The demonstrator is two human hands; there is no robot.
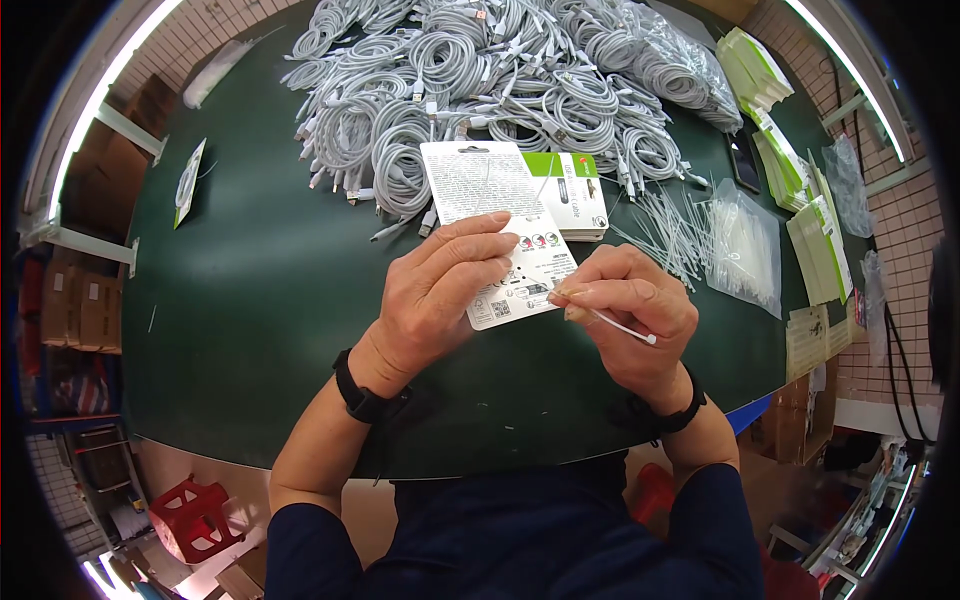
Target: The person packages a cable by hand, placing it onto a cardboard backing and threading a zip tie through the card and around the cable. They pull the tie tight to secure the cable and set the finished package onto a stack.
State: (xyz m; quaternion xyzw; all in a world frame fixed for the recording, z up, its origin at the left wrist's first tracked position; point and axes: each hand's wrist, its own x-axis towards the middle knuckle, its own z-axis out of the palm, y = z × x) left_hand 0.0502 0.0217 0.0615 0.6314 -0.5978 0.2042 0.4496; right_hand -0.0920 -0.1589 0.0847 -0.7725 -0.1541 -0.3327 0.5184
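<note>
My left hand grips a white printed backing card by its left side, fingers over its face and the thumb out of sight behind. My right hand pinches a white cable tie at the card's lower right edge; the tie's head points down to the right. Another thin tie end sticks up past the card's top. Just behind the card lies a stack of green and white cards. Beyond it rises a big heap of coiled grey-white USB cables.
Loose cable ties lie beside a clear bag of ties on the right. Stacks of green-edged cards and a phone line the right side. A carded cable sits at the left of the dark green table.
</note>
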